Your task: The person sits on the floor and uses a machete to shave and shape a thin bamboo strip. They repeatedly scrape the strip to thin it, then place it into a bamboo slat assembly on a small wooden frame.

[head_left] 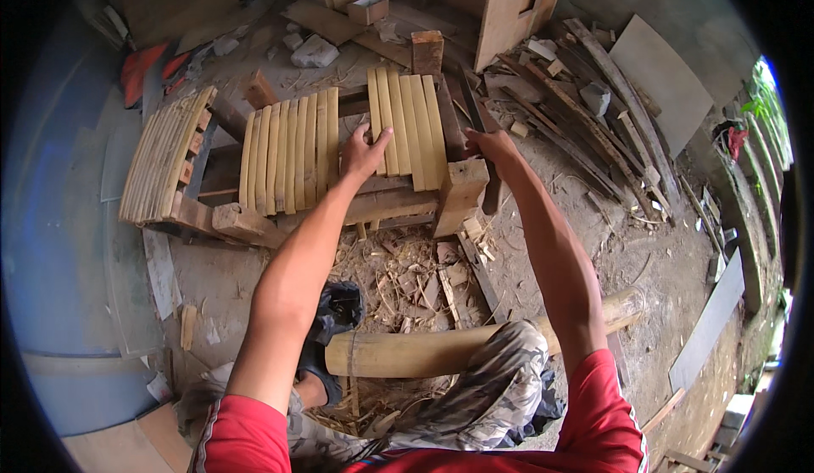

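Note:
A wooden bench-like frame with bamboo slats stands in front of me. My left hand is closed on the left edge of the right-hand group of bamboo slats, thumb on top and fingers in the gap. Another row of slats lies on the frame to its left. By the corner post, my right hand is closed around a long dark flat bar, blade-like in shape; its exact kind is unclear. Further left, a tilted slatted panel joins the frame.
A thick bamboo pole lies across by my legs. Wood scraps and shavings litter the floor. Planks and offcuts are piled at right. A concrete block and a small box sit behind the frame.

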